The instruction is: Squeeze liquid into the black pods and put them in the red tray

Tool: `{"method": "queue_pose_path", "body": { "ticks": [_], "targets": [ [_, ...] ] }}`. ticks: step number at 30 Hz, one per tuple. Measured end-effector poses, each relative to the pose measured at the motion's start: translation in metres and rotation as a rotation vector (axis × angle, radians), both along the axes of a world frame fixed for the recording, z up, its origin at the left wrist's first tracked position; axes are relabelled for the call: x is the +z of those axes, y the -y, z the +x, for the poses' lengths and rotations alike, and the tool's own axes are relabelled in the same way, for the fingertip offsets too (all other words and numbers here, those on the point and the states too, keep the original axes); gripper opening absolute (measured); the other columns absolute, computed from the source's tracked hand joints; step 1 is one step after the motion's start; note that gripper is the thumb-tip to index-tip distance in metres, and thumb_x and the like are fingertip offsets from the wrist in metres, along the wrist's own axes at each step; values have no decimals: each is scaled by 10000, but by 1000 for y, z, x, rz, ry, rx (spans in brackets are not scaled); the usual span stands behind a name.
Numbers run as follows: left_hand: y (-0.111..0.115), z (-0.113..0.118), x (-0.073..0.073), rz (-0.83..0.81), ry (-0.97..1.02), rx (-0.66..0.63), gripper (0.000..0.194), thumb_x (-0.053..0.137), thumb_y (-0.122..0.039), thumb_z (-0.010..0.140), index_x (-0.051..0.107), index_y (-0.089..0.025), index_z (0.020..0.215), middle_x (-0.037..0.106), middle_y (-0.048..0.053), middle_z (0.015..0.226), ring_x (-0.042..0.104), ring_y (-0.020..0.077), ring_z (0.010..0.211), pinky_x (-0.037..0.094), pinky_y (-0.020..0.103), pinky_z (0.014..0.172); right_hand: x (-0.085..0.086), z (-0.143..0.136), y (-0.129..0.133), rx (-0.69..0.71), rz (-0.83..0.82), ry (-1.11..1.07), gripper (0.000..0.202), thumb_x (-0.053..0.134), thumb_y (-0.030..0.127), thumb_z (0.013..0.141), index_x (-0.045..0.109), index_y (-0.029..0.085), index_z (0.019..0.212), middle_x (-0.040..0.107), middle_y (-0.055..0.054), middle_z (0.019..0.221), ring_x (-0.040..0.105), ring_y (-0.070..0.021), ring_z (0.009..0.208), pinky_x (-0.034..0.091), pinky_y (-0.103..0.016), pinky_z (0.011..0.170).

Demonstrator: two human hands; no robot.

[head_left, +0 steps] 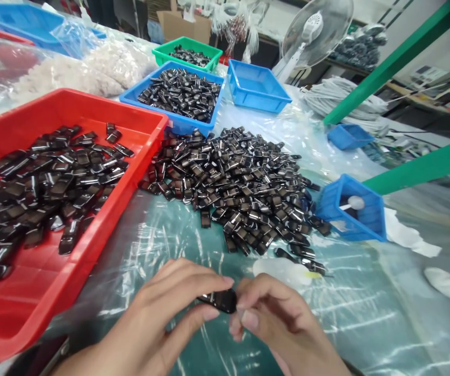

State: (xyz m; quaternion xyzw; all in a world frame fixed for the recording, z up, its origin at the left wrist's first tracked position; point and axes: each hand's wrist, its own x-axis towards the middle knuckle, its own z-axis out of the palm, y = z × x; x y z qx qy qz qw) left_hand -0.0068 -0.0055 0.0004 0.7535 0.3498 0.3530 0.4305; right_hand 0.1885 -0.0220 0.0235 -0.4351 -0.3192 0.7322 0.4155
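My left hand [170, 313] grips a small glossy black piece [223, 301] between thumb and fingers, low in the middle of the view. At the piece's right end, my right hand [272, 313] has its thumb and fingers pinched together; whatever lies between them is too small to name. Beyond both hands, a large heap of similar black pieces [248, 183] is spread on the plastic-covered green table [150, 235]. To the left, a red tray [68, 282] holds many more of these pieces.
Behind the heap stand a blue tray [130, 96] of black pieces, a green tray [160, 56] and another blue tray [258, 99]. A small blue bin [366, 224] is at right, near green posts [424, 166]. A fan [313, 28] stands behind.
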Motion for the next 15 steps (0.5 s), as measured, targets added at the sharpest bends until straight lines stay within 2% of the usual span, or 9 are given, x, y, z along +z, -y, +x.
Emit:
{"method": "queue_pose_path", "body": {
  "ticks": [5,10,15],
  "targets": [
    [-2,1,1,37,41,-25,284,536,-163,953,545,-267,1218,681,12,1067,616,166,963,469,258,849,-1,1,0,49,-36,-125,27,729,248,817,704,246,827,687,60,728,650,-54,675,526,-153,666],
    [-6,-2,6,78,77,-108,288,487,-218,986,531,-263,1266,694,27,1046,628,168,929,498,280,819,-1,-3,1,36,-124,-197,187,776,274,762,602,226,808,646,70,708,634,-56,630,511,-174,631],
    [4,1,14,132,-46,-94,364,481,-222,988,468,-326,1336,690,23,1093,641,172,910,526,282,790,-8,-8,4,162,-92,-152,347,760,455,723,498,251,821,636,67,624,612,-84,545,500,-220,584]
  ]
}}
